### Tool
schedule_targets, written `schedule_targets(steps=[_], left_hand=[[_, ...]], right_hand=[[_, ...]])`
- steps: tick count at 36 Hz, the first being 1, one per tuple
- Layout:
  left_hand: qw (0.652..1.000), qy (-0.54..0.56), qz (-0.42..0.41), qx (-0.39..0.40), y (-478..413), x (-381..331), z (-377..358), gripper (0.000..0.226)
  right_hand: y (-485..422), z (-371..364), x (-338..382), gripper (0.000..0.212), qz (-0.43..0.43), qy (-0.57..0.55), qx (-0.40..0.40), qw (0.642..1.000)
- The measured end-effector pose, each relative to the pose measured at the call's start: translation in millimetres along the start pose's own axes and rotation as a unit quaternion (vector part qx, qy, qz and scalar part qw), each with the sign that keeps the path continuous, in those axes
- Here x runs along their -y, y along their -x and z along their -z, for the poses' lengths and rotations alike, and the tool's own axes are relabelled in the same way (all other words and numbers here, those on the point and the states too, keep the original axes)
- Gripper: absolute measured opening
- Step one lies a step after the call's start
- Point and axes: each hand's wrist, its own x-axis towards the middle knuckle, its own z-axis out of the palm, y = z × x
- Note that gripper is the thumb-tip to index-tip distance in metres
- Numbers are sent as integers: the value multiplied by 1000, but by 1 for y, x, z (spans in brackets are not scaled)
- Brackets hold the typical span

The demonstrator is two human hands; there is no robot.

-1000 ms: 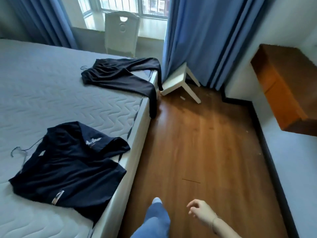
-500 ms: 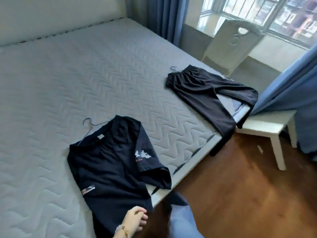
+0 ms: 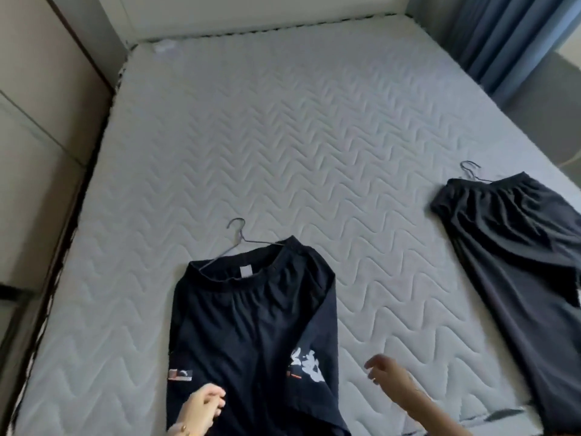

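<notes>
A dark navy T-shirt (image 3: 251,322) with a white print on one sleeve lies flat on the grey quilted mattress (image 3: 283,136), still on a thin wire hanger (image 3: 240,237) whose hook sticks out past the collar. My left hand (image 3: 201,407) hovers over the shirt's lower left part with loosely curled fingers and holds nothing. My right hand (image 3: 388,372) hangs just right of the shirt above the mattress, fingers relaxed and pointing left, empty. Black trousers (image 3: 518,247) on a second wire hanger (image 3: 470,169) lie at the bed's right side.
A pale wardrobe wall (image 3: 41,105) runs along the bed's left edge. The white headboard (image 3: 251,14) stands at the far end. Blue curtains (image 3: 509,33) hang at the upper right.
The view swung left from the floor to face the bed squarely. My left hand came up over the shirt's lower part and my right hand came into view beside the shirt.
</notes>
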Motion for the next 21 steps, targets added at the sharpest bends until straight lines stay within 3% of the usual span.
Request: schedule_targets(steps=[3,8,12,14,17,21], left_hand=[[988,-105,-74,-85,-46,-38,7,26],[947,-188,-178,-189,-139,-96,29,30],[905,-257,-164,-295,-199,-130,52,44],[896,-299,-139,-299,-223,-137,64,47],[906,-319,-128,-245,-255,-140,77,50],[919,-275,-174,-225,-275,-144,85,51]], right_hand=[[-60,-3,19,34,60,88,-15,994],[-132,-25,21,54,108,200,-52,972],[-163,-51,-5,60,143,230,-107,957],[-173,-64,-24,65,183,227,-148,945],[-178,-74,-41,65,246,212,-163,932],[-178,-79,-42,51,233,245,-195,921]])
